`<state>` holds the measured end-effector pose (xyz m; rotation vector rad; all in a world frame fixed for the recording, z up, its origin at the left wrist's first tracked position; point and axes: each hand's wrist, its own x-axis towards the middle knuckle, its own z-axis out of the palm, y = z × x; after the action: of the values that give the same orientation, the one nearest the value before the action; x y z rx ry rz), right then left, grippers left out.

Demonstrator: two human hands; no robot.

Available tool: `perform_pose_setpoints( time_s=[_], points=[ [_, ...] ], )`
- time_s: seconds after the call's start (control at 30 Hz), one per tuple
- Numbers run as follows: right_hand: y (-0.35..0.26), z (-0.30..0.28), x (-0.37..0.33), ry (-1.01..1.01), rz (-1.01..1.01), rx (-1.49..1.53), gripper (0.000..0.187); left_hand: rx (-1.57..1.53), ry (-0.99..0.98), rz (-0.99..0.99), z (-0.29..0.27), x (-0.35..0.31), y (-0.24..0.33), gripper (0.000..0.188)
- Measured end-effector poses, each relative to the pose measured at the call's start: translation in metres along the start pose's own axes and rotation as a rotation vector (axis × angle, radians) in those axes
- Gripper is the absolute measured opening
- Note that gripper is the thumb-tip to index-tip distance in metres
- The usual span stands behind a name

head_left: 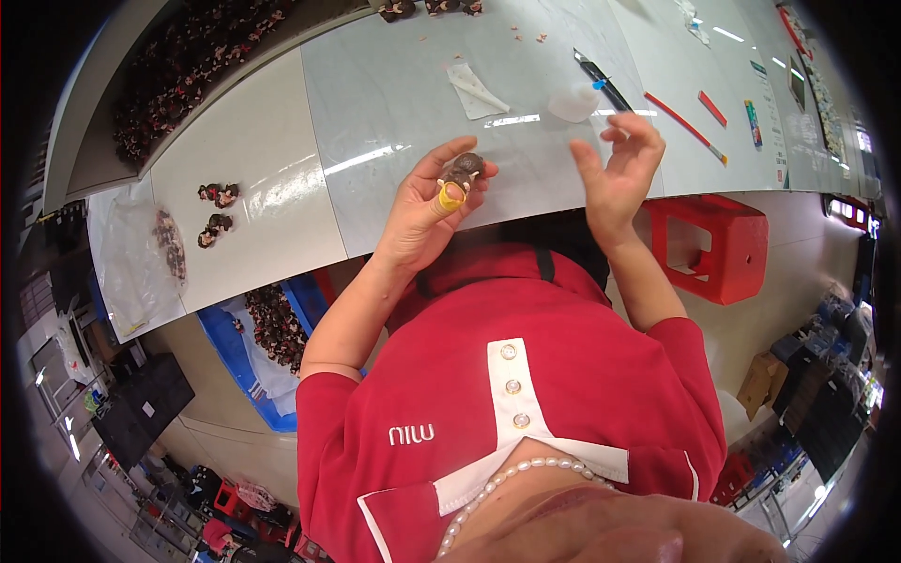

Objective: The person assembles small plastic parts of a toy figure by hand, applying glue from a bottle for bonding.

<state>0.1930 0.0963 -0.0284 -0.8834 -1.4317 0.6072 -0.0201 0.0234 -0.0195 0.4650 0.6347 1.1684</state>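
Observation:
My left hand (420,208) is closed around a small dark-brown figurine (466,166), holding it above the front edge of the table. A yellow covering wraps the thumb, which presses on the figurine. To the right, my right hand (621,174) is raised, with its fingers apart and nothing between them. Beyond its fingertips lie a blurred whitish translucent piece (572,105) and a black utility knife (608,84) with a blue part. A crumpled white paper (475,91) rests farther back, between the two hands.
Two more figurines (219,194) lie left, near a plastic bag (141,253). Many others fill a bin (178,94) at the back left and a blue crate (230,352) below the table. A red-handled brush (685,127) lies right, above a red stool (709,249).

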Motion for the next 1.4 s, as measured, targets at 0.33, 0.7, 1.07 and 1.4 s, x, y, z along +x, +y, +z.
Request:
perform_pose_setpoints(
  time_s=[0.33,0.7,1.07,1.4],
  points=[
    [0.013,0.0,0.04,-0.446,0.355,-0.293,0.05,0.101,0.031,0.072,0.008,-0.002,0.0,0.06],
    [-0.042,-0.029,0.018,-0.766,0.201,-0.122,0.033,0.323,0.15,0.12,0.013,-0.013,-0.001,0.064],
    [-0.045,-0.039,0.02,-0.691,0.055,-0.158,0.031,0.417,0.205,0.141,0.025,-0.012,-0.003,0.059],
    [-0.043,-0.041,0.022,-0.727,0.003,-0.201,0.031,0.441,0.196,0.135,0.026,-0.012,-0.004,0.059]
  ],
)
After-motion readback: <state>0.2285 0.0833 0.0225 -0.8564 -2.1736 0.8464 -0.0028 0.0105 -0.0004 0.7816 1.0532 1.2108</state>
